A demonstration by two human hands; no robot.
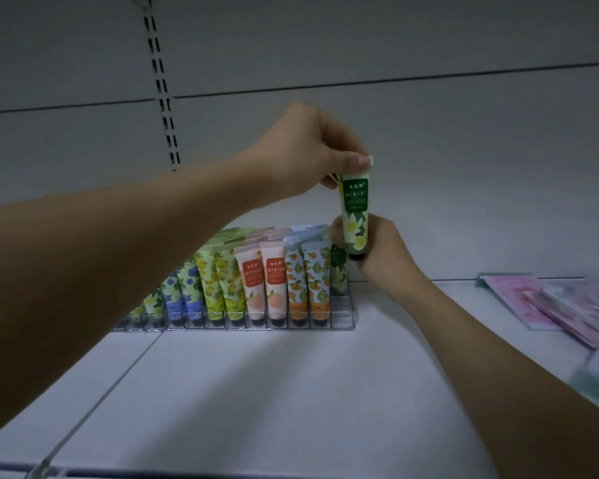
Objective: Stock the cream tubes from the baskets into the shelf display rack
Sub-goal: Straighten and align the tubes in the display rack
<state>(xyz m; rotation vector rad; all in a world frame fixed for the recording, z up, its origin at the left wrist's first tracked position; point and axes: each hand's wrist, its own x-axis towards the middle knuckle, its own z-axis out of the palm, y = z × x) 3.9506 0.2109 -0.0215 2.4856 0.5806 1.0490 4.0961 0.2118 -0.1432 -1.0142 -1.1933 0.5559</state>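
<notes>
- Head view: the left hand pinches the crimped top end of a green tube between thumb and fingers; the tube stands upright, cap down, above the right end of the rack
- The right hand has its fingers curled round the lower end of the same tube, at the black cap; both grips are closed on this one tube
- The clear display rack sits on the white shelf, near the back panel
- The rack holds rows of tubes, caps down, tilted back: blue-flower tubes, yellow-fruit tubes, pink tubes and orange-fruit tubes
- A second green tube stands in the rightmost lane of the rack, just below and left of the held tube; the front slot of that lane shows bare plastic
- Pink flat packets lie on the shelf at the right, well apart from the rack; blurred
- A slotted upright strip runs up the back panel
</notes>
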